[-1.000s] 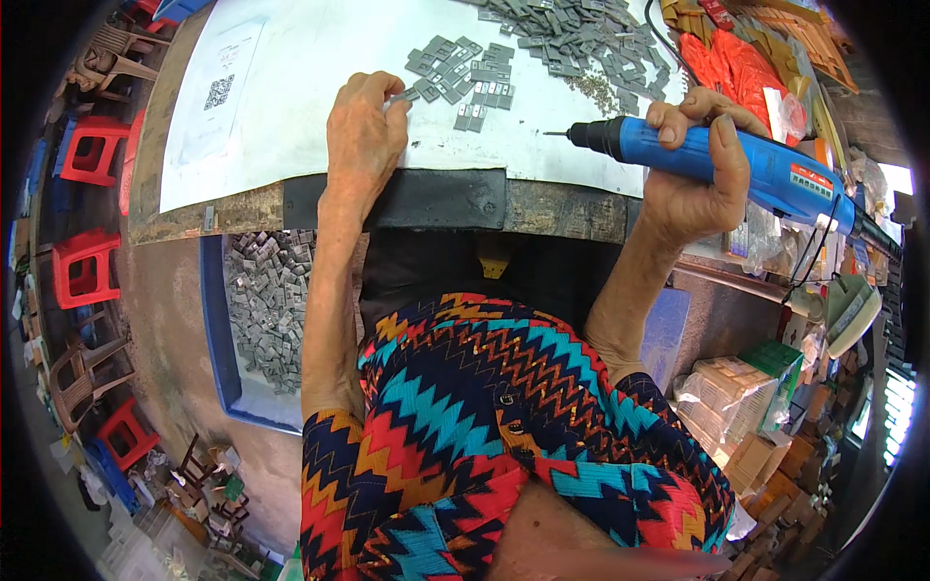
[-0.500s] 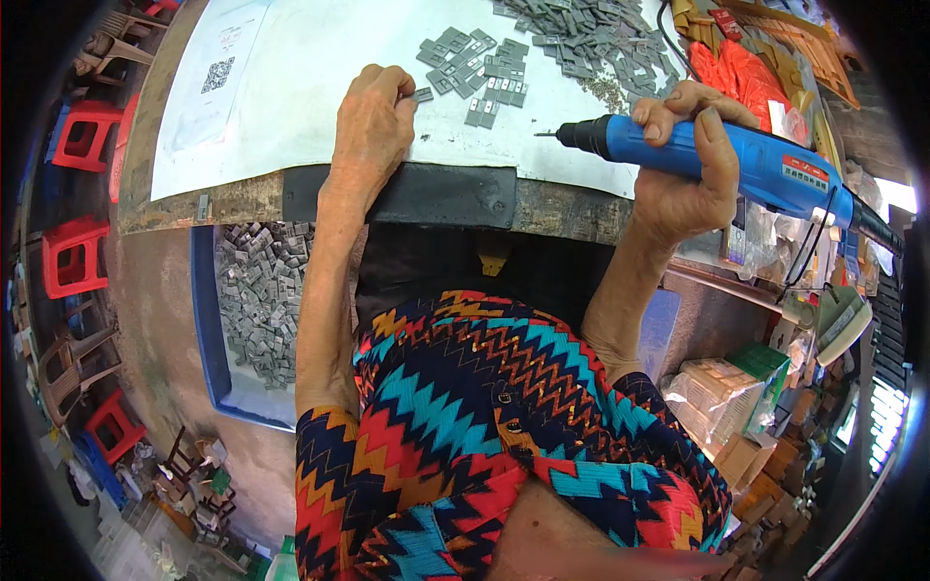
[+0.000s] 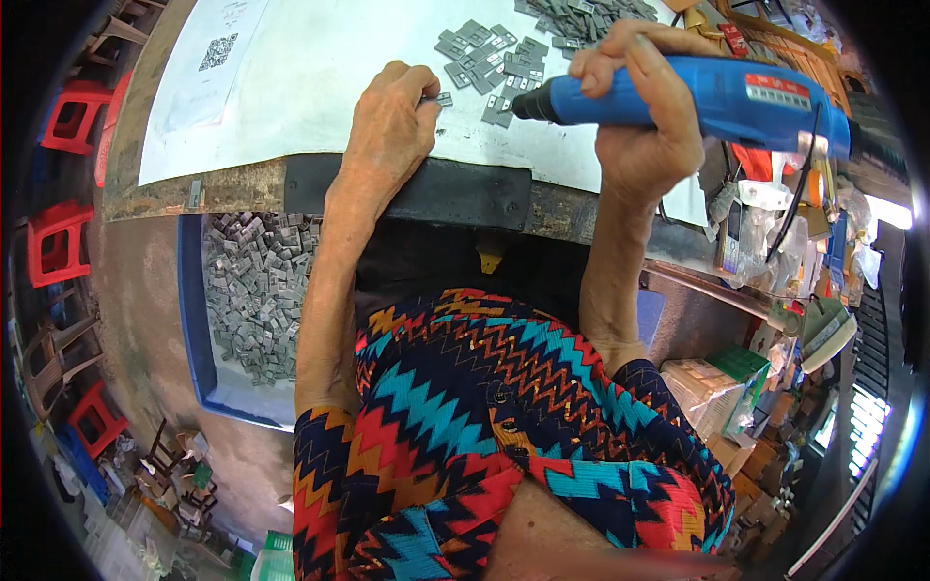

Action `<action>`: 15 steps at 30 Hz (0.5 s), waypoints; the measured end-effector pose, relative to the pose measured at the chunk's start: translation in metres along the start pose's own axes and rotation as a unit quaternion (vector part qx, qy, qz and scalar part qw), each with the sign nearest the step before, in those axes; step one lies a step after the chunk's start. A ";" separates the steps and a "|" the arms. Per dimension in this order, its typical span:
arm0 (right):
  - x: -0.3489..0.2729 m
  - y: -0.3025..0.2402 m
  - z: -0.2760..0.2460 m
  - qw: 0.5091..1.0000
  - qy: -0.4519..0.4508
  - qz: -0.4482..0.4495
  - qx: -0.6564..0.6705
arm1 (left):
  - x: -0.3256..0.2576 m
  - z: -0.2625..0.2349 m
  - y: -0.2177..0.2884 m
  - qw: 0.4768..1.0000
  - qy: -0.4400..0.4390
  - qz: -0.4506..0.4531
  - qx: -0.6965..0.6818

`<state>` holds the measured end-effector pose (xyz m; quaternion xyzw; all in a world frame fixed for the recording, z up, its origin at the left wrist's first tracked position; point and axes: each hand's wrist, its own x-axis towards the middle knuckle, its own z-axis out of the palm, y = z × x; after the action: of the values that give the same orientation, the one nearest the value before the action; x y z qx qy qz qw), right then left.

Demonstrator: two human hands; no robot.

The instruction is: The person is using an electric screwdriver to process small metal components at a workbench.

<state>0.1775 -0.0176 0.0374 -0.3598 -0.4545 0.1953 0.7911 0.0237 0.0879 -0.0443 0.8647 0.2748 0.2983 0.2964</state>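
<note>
The small grey plate (image 3: pixel 445 99) is best pressed flat to the white sheet (image 3: pixel 320 87) and its edge gripped firmly, with the fingertips kept clear of where the bit could slip. The blue electric screwdriver (image 3: pixel 717 97), tilted nearly level here, is better brought upright over a plate before pressure is applied; its bit cannot be made out.

The two hands are held well apart. The plate, at upper centre of the frame, appears pinched at its left end by the thumb and forefinger of the left hand (image 3: pixel 395 121). The screwdriver's body is wrapped by the right hand (image 3: pixel 651 126), at upper right, well apart from that plate. Loose grey plates (image 3: pixel 475 48) are spread between the hands.
</note>
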 end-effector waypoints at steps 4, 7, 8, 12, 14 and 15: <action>0.007 0.015 0.021 1.000 0.007 0.006 -0.023 | 0.001 0.003 -0.002 1.000 0.011 -0.008 -0.026; 0.012 0.023 0.041 0.999 0.029 -0.003 0.016 | 0.000 0.003 -0.002 0.999 0.011 -0.012 -0.039; 0.014 0.026 0.042 1.000 0.003 -0.017 -0.001 | 0.000 0.003 -0.002 0.999 0.015 -0.010 -0.043; 0.016 0.035 0.050 0.998 -0.023 -0.026 -0.053 | -0.001 0.003 -0.003 0.999 0.017 -0.010 -0.033; 0.017 0.037 0.052 0.997 -0.042 -0.039 -0.051 | -0.001 0.005 -0.003 0.999 0.024 -0.010 -0.038; 0.016 0.038 0.053 0.997 -0.026 -0.024 -0.065 | -0.001 0.005 -0.004 0.999 0.031 -0.008 -0.038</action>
<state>0.1405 0.0388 0.0360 -0.3941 -0.4948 0.1560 0.7586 0.0254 0.0879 -0.0505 0.8409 0.2792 0.3326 0.3229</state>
